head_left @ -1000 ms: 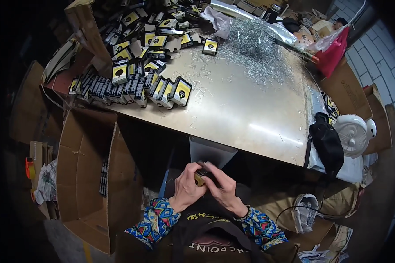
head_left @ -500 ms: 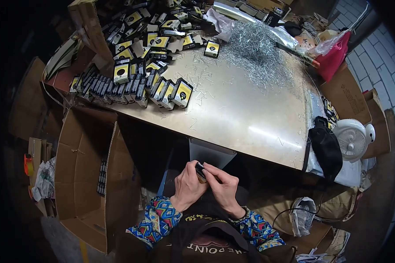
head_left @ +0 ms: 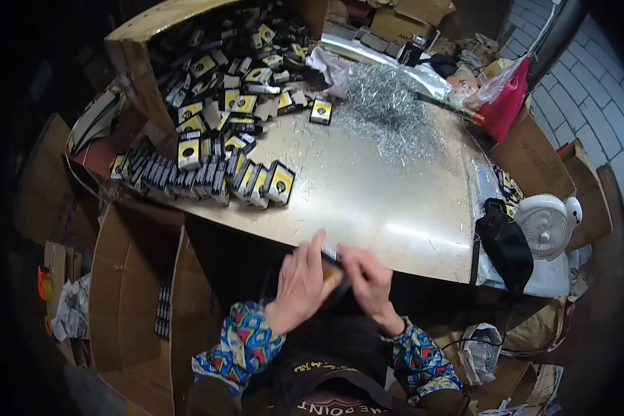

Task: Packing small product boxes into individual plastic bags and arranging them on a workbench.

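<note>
A small black-and-yellow box (head_left: 331,265) is held up in front of me, just off the table's near edge. My left hand (head_left: 301,281) grips it from the left, the index finger pointing up along its side. My right hand (head_left: 369,279) is at the box's right edge with fingers curled against it, slightly blurred by motion. Fingers hide most of the box. On the table ahead, a row of similar boxes (head_left: 279,183) stands on edge at the left. One box (head_left: 320,111) lies apart near a heap of thin silvery metal pieces (head_left: 388,114).
A big pile of boxes (head_left: 202,66) spills from a large carton (head_left: 140,73) at the far left. Below left stands an open cardboard carton (head_left: 128,291) with boxes inside. A black bag (head_left: 507,243) and a white fan (head_left: 544,225) sit at the right edge of the table (head_left: 367,201).
Both hands have risen toward the table edge with the box. The right hand has shifted right and its fingers have curled. The view has tilted, so the table appears lower.
</note>
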`<action>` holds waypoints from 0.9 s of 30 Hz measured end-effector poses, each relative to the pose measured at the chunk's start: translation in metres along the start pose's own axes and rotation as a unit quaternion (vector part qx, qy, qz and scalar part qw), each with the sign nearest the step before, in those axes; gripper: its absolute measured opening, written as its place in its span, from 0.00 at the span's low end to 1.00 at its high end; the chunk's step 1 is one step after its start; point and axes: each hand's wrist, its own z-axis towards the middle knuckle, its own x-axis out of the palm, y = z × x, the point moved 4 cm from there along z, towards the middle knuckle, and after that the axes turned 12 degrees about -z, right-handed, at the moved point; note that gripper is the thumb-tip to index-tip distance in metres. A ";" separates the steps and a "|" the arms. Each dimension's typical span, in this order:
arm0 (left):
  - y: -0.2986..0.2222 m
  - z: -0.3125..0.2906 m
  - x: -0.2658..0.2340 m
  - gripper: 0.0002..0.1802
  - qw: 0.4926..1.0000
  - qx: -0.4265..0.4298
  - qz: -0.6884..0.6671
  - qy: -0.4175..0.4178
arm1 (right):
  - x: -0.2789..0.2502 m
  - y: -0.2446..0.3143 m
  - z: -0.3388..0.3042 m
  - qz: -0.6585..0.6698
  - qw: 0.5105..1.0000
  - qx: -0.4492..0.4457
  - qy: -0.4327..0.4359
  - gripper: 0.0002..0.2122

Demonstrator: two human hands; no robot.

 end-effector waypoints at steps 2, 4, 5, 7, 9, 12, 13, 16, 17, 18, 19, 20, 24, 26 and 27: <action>0.011 0.041 -0.009 0.45 0.988 0.020 0.149 -0.030 | 0.005 -0.014 0.044 -0.026 0.998 0.024 -0.052 0.08; 0.035 0.071 -0.020 0.43 0.951 0.019 0.307 -0.036 | 0.026 -0.027 0.092 -0.124 0.989 -0.055 -0.051 0.09; 0.033 0.079 -0.027 0.41 0.946 0.048 0.318 -0.050 | 0.038 -0.048 0.115 -0.160 0.983 -0.084 -0.029 0.10; 0.029 0.097 -0.044 0.39 0.953 0.078 0.290 -0.041 | 0.057 -0.080 0.155 -0.197 0.974 -0.108 -0.023 0.12; 0.036 0.120 -0.053 0.34 0.960 0.059 0.273 0.032 | 0.075 -0.093 0.192 -0.334 0.926 -0.168 0.050 0.15; 0.060 0.175 -0.044 0.30 0.959 0.042 0.254 0.116 | 0.088 -0.114 0.221 -0.387 0.887 -0.233 0.096 0.18; 0.071 0.191 -0.042 0.30 0.957 0.049 0.261 0.118 | 0.085 -0.119 0.228 -0.387 0.888 -0.230 0.091 0.18; 0.110 0.246 -0.033 0.29 0.950 0.011 0.280 0.137 | 0.067 -0.131 0.222 -0.448 0.856 -0.230 0.114 0.19; 0.120 0.266 -0.027 0.29 0.950 -0.017 0.275 0.145 | 0.054 -0.140 0.215 -0.453 0.855 -0.226 0.118 0.19; 0.131 0.281 -0.022 0.30 0.954 -0.023 0.265 0.139 | 0.039 -0.148 0.206 -0.411 0.880 -0.207 0.117 0.18; 0.135 0.299 -0.007 0.30 0.961 -0.023 0.247 0.123 | 0.016 -0.159 0.198 -0.377 0.901 -0.182 0.111 0.17; 0.134 0.313 0.006 0.30 0.961 -0.046 0.247 0.119 | -0.005 -0.162 0.188 -0.367 0.901 -0.212 0.091 0.14; 0.144 0.341 0.046 0.28 0.962 -0.103 0.241 0.078 | -0.070 -0.193 0.188 -0.254 0.952 -0.103 0.133 0.12; 0.146 0.351 0.057 0.27 0.956 -0.099 0.260 0.090 | -0.089 -0.212 0.199 -0.314 0.947 -0.063 0.037 0.12; 0.148 0.353 0.059 0.27 0.949 -0.105 0.284 0.093 | -0.100 -0.219 0.203 -0.365 0.929 -0.034 -0.052 0.13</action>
